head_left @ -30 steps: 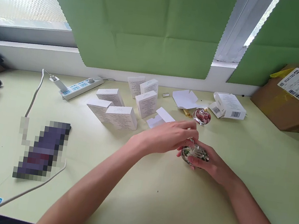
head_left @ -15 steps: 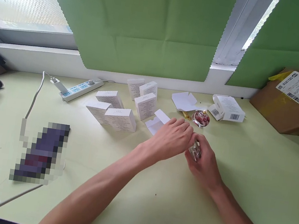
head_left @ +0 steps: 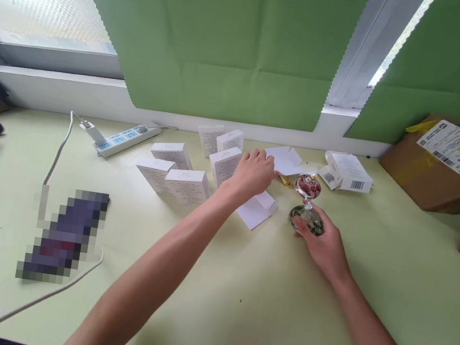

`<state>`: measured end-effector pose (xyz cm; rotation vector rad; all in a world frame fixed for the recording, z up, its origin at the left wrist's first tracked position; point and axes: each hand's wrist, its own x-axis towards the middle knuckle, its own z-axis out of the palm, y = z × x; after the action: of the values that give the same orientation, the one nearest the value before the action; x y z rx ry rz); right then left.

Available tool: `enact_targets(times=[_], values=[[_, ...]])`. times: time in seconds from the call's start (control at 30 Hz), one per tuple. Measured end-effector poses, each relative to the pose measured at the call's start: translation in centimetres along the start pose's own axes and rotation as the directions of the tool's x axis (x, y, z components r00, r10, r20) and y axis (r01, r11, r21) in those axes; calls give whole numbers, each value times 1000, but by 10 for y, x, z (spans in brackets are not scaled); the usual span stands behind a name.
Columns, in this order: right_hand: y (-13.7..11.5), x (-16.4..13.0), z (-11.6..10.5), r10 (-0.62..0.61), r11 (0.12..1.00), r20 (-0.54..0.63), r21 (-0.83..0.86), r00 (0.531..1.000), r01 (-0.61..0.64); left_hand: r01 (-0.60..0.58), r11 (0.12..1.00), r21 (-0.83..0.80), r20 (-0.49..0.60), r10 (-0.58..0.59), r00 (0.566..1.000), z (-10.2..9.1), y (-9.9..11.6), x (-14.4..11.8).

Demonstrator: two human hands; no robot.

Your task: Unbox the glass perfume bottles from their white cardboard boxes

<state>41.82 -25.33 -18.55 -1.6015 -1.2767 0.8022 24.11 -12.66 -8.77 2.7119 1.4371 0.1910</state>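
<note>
My right hand grips a round, flat glass perfume bottle, greenish and clear, its thumb across the front. The bottle's neck points up and shows no cap. My left hand is over the table to the left, fingers curled downward; whatever they hold is hidden. Just right of those fingertips lies a small gold piece. A second round bottle, reddish with a gold top, stands behind the held one. Below my left hand rests an opened white carton.
Several small white printed boxes stand left of my hands. Another opened white sheet and a white box lie behind. Brown cartons sit at right. A power strip, cable and pixelated dark object occupy the left.
My left hand has left the bottle's top and moved left and back. The right hand keeps hold of the bottle, whose neck and front now show.
</note>
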Motion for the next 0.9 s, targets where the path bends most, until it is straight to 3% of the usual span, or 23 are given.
enact_targets(times=[0.1, 0.17, 0.23, 0.3, 0.4, 0.47, 0.57, 0.67, 0.73, 0.83, 0.9], values=[[5, 4, -5, 5, 998, -39, -61, 999, -8, -158, 971, -180, 111, 180, 977, -9, -3, -22], [10, 9, -12, -25, 995, -71, -99, 997, 18, -245, 928, -281, 273, 322, 906, -9, -7, -38], [15, 14, -22, -44, 992, -96, -121, 994, 32, -243, 933, -265, 389, 334, 859, 0, -12, -49], [20, 17, -30, -58, 990, -109, -137, 992, 43, -222, 952, -209, 418, 292, 860, 17, -15, -57], [24, 20, -34, -88, 984, -104, -166, 991, 70, -219, 955, -198, 341, 276, 899, 50, -19, -61], [23, 19, -31, -129, 972, -104, -213, 986, 104, -237, 947, -217, 208, 282, 937, 69, -19, -59], [19, 19, -24, -191, 939, -114, -311, 975, 147, -319, 920, -226, 5, 328, 945, 80, -16, -51], [15, 20, -19, -212, 910, -141, -391, 967, 142, -353, 916, -188, -127, 334, 934, 65, -13, -43], [13, 20, -18, -203, 900, -152, -417, 967, 124, -276, 950, -150, -207, 242, 948, 42, -15, -42], [12, 24, -14, -191, 898, -164, -427, 968, 105, 55, 997, -57, -290, -69, 954, 4, -29, -45], [12, 27, -9, -188, 903, -173, -418, 967, 101, 257, 966, 17, -220, -247, 944, -14, -43, -47]])
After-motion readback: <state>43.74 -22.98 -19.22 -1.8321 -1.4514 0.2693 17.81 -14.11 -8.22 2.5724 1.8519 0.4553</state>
